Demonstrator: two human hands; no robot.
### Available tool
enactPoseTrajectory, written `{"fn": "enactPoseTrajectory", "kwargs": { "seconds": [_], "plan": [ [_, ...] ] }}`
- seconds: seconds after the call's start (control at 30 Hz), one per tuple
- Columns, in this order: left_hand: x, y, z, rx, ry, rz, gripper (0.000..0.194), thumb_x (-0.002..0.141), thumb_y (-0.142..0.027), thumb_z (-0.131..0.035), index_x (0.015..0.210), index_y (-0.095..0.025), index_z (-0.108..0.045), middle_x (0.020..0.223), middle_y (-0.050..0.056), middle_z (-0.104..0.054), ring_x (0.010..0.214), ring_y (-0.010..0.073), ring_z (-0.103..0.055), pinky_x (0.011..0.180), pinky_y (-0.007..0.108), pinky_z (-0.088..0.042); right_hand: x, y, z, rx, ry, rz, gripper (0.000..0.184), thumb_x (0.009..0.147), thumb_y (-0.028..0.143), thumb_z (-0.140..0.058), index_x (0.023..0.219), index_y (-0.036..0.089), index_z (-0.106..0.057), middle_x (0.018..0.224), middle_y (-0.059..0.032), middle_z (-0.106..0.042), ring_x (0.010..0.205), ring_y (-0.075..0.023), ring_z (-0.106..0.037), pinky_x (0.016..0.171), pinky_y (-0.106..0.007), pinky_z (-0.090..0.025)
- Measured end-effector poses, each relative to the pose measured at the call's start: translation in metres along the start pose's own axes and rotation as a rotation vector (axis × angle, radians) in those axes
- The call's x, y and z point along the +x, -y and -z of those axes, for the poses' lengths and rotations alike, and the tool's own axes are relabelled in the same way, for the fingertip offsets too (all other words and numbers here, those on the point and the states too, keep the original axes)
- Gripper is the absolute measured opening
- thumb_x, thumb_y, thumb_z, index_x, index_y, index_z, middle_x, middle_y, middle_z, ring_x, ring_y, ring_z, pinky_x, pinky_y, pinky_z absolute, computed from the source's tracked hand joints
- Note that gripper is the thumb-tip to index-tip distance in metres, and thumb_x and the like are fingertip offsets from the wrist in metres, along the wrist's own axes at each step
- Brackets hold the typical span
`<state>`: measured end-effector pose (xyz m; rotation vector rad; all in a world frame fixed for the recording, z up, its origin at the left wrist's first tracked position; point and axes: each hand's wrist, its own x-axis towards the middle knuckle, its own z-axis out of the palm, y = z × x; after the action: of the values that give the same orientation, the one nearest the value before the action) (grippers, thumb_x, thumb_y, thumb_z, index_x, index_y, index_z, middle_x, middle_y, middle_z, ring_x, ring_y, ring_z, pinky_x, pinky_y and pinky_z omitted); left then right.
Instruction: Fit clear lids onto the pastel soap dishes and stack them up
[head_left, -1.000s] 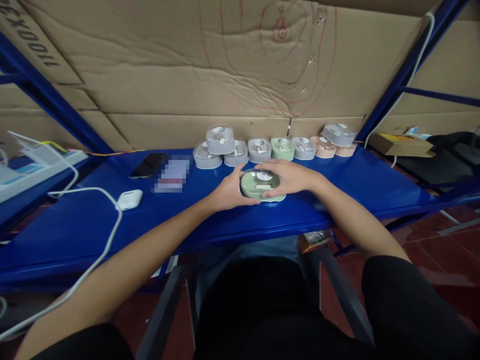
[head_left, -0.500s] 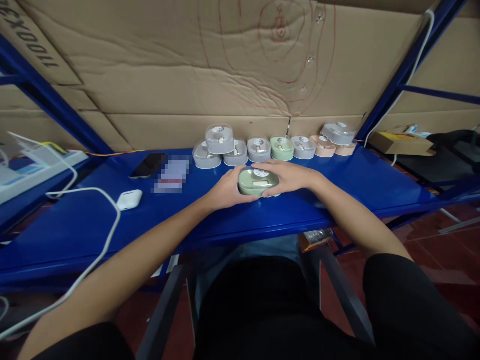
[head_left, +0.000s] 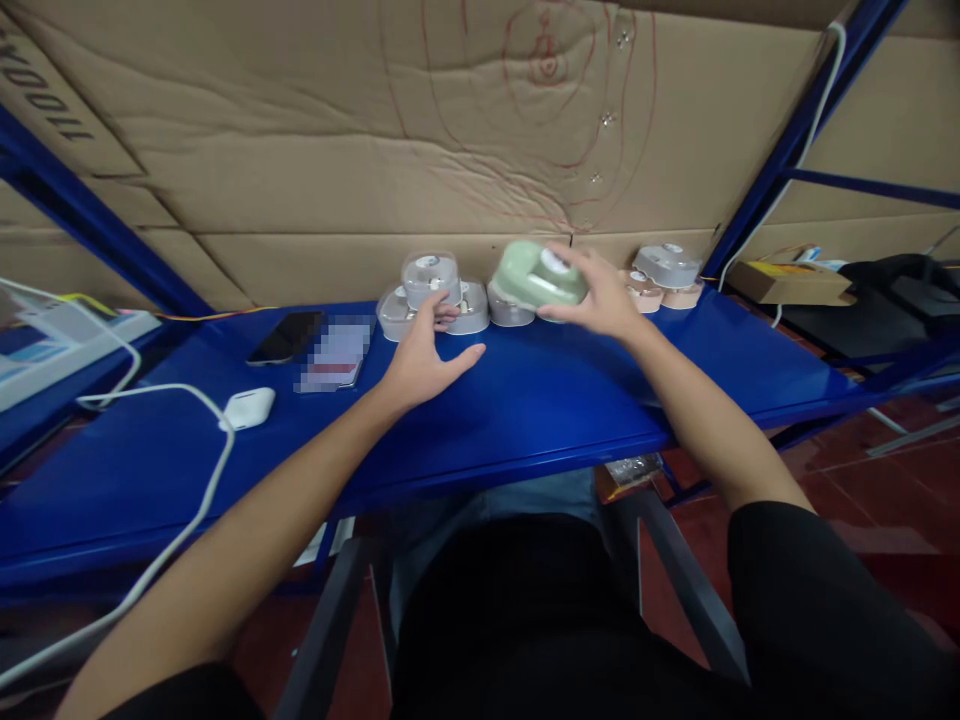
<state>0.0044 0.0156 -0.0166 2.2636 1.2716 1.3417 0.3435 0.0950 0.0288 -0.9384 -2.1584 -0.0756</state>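
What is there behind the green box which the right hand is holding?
Behind the green box in the right hand, part of a grey box and the cardboard wall show. Whatever else the green box covers cannot be seen.

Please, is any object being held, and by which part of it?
The right hand grips the green lidded container by its right end; the left hand holds nothing.
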Motion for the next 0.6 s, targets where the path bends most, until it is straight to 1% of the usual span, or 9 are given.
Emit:
{"fn": "enactPoseTrajectory", "kwargs": {
  "seconds": [0.07,0.13,0.2,0.27,0.37,0.43,0.5,0.6],
  "plan": [
    [0.001,0.002,0.0,0.026,-0.005,0.004,0.092,0.087,-0.045,-0.088,0.164,-0.02,-0.044,0.142,0.019,-0.072,0.132,0.0374,-0.073,0.117,0.057,-0.058,0.0,-0.027,0.013,-0.167,-0.118,-0.189,0.113,0.085,0.093,-0.074,0.17,0.023,-0.053,0.146,-0.0212,-0.065,0.132,-0.0465,-0.062,0.118,-0.069,-0.049],
    [0.001,0.002,0.0,0.044,0.036,0.02,0.088,0.088,-0.044,-0.087,0.162,-0.02,-0.046,0.141,0.018,-0.072,0.13,0.0367,-0.073,0.114,0.056,-0.06,-0.002,-0.052,0.02,-0.325,-0.176,-0.368,0.108,0.091,0.09,-0.07,0.17,0.019,-0.052,0.146,-0.0237,-0.062,0.134,-0.048,-0.06,0.117,-0.07,-0.048],
    [0.0,0.0,0.0,0.053,0.094,0.035,0.086,0.089,-0.045,-0.085,0.161,-0.019,-0.046,0.142,0.019,-0.072,0.129,0.0362,-0.072,0.112,0.056,-0.06,-0.006,-0.071,0.02,-0.457,-0.196,-0.515,0.1,0.095,0.085,-0.067,0.166,0.016,-0.053,0.147,-0.026,-0.059,0.136,-0.0493,-0.059,0.115,-0.07,-0.047],
    [-0.001,-0.003,0.0,0.055,0.143,0.043,0.086,0.091,-0.047,-0.083,0.162,-0.017,-0.045,0.143,0.02,-0.071,0.13,0.0363,-0.071,0.112,0.056,-0.059,-0.01,-0.082,0.015,-0.549,-0.201,-0.624,0.094,0.096,0.083,-0.067,0.16,0.015,-0.057,0.149,-0.0287,-0.057,0.138,-0.0508,-0.057,0.114,-0.07,-0.047],
    [-0.002,-0.006,0.0,0.058,0.191,0.055,0.087,0.092,-0.049,-0.081,0.163,-0.016,-0.044,0.145,0.022,-0.07,0.13,0.0363,-0.071,0.111,0.055,-0.059,-0.01,-0.085,0.005,-0.613,-0.204,-0.736,0.091,0.097,0.081,-0.066,0.152,0.009,-0.059,0.149,-0.0339,-0.057,0.137,-0.0515,-0.058,0.111,-0.068,-0.047],
    [-0.002,-0.006,0.001,0.065,0.214,0.061,0.086,0.093,-0.048,-0.081,0.164,-0.017,-0.044,0.146,0.021,-0.069,0.13,0.036,-0.071,0.111,0.055,-0.059,-0.008,-0.081,0.001,-0.645,-0.203,-0.772,0.091,0.099,0.08,-0.063,0.151,0.005,-0.057,0.149,-0.0368,-0.056,0.137,-0.0517,-0.058,0.111,-0.068,-0.047],
    [-0.002,-0.007,0.002,0.073,0.23,0.066,0.085,0.093,-0.047,-0.08,0.164,-0.018,-0.044,0.147,0.021,-0.068,0.129,0.0357,-0.07,0.11,0.055,-0.059,-0.005,-0.075,0.0,-0.686,-0.189,-0.773,0.088,0.1,0.076,-0.061,0.149,0.003,-0.057,0.151,-0.0382,-0.054,0.139,-0.0523,-0.056,0.113,-0.069,-0.046],
    [-0.002,-0.008,0.003,0.091,0.251,0.077,0.084,0.093,-0.046,-0.08,0.165,-0.018,-0.044,0.148,0.021,-0.067,0.128,0.0354,-0.07,0.109,0.054,-0.059,-0.001,-0.064,0.001,-0.744,-0.152,-0.747,0.078,0.1,0.067,-0.064,0.145,0.003,-0.058,0.151,-0.0369,-0.054,0.141,-0.0522,-0.053,0.112,-0.07,-0.046]
  ]
}}
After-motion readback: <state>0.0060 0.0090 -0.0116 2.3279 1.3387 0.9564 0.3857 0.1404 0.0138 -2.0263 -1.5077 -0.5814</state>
